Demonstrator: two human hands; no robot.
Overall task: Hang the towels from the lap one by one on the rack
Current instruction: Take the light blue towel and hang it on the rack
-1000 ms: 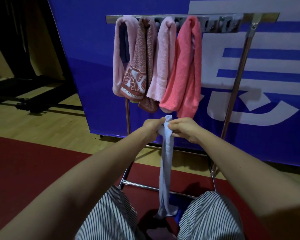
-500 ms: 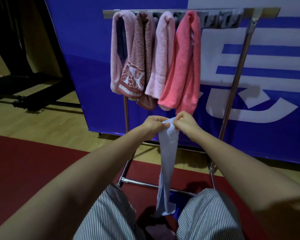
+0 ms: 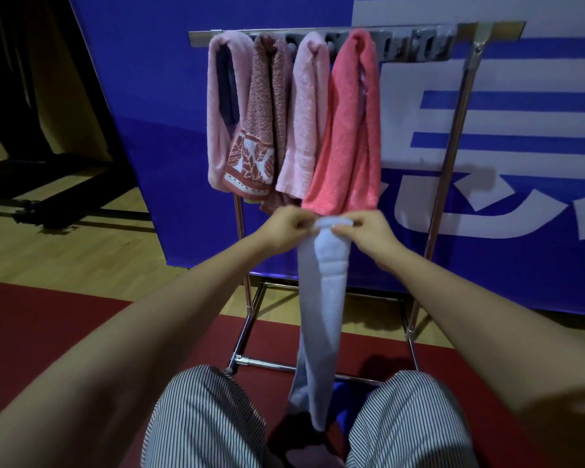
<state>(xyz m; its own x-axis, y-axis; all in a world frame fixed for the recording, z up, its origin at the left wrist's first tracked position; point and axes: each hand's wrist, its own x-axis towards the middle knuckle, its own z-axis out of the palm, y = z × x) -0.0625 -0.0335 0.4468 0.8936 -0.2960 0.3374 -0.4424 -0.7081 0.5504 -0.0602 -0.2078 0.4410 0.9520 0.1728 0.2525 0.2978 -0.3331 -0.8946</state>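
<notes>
Now my left hand (image 3: 286, 228) and right hand (image 3: 368, 231) each pinch a top corner of the blue towel (image 3: 321, 298), hanging below the rack (image 3: 487, 28) toward my lap. Its narrow bunching could snag the coral towel (image 3: 348, 136); apparently free slots sit right of it.

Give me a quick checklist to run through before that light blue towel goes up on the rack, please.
1. Left hand pinches the top edge of the pale blue terry towel: ok.
2. Right hand pinches the same edge: ok.
3. Edge held roughly level between the hands: ok.
4. Free hooks on the silver metal rack to the right of the coral pink towel: ok.
5. Towel's lower end free of the striped trousers: cannot tell; it hangs between the knees in shadow.
</notes>
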